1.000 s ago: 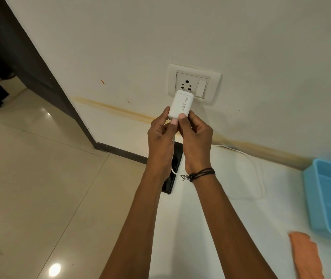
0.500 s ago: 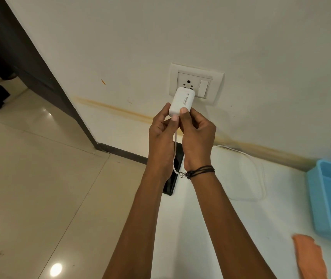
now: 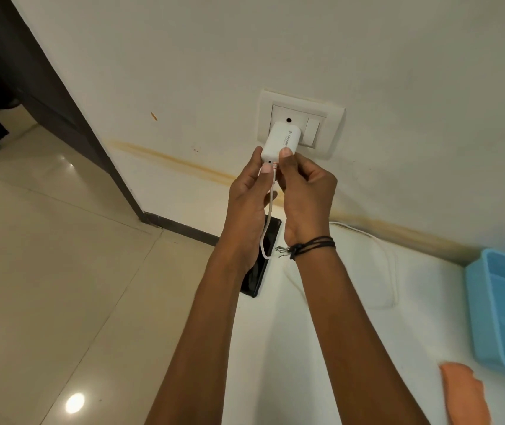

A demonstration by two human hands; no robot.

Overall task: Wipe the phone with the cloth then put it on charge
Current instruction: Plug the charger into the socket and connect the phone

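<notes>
A white charger adapter is pressed against the white wall socket, covering its lower holes. My left hand and my right hand both pinch the adapter's lower end between thumbs and fingers. A white cable hangs from the adapter down toward the black phone, which lies flat on the white surface, mostly hidden behind my left wrist. The orange cloth lies on the surface at the lower right.
A blue plastic basket stands at the right edge. More white cable loops across the white surface by the wall. The surface ends at the left above a glossy tiled floor. A dark door frame runs down the left.
Both hands have lifted the adapter up and onto the socket face; it now covers the lower holes. The phone and cloth have stayed put.
</notes>
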